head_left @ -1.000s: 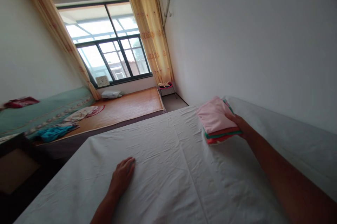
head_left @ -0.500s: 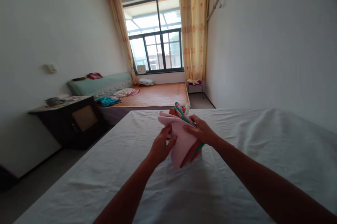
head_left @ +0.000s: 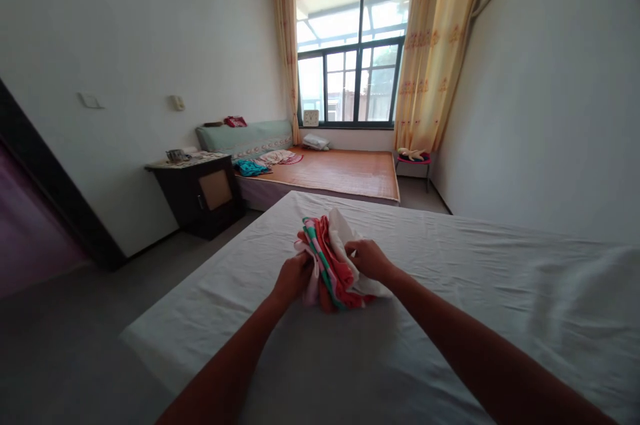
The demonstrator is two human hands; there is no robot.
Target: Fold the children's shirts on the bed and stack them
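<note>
Folded cloths (head_left: 330, 264), a small stack in pink, green-and-white stripe, coral red and white, sit on edge between my two hands, just above the white bed sheet (head_left: 450, 292) and toward its near-left part. I take that stack as my landmark.

Far to the left of the stack I see a dark doorway edge (head_left: 45, 192), then a white wall with a light switch (head_left: 90, 100). Nearer, still left of the stack and farther back, stands a dark bedside cabinet (head_left: 203, 193) with small items on top that I cannot make out. Behind it lies a low platform bed with a bamboo mat (head_left: 340, 173), a green bolster (head_left: 245, 138) at its head and a turquoise garment (head_left: 250, 167) crumpled on it.

At the stack itself, my left hand (head_left: 293, 276) is closed on the pink outer layer, fingers curled round its left face. My right hand (head_left: 367, 258) is clamped on the opposite side, thumb and fingers pinching the white cloth at the right of the stack. Both forearms run in from the bottom of the view and meet there.

Straight behind the stack, well apart, is a dark-framed window (head_left: 350, 58) with a small clock (head_left: 311, 118) on its sill. To the right of that hangs a yellow curtain (head_left: 435, 52), with a small pink stool (head_left: 414, 160) at its foot. Right of the stack runs a bare white wall (head_left: 550, 92).
</note>
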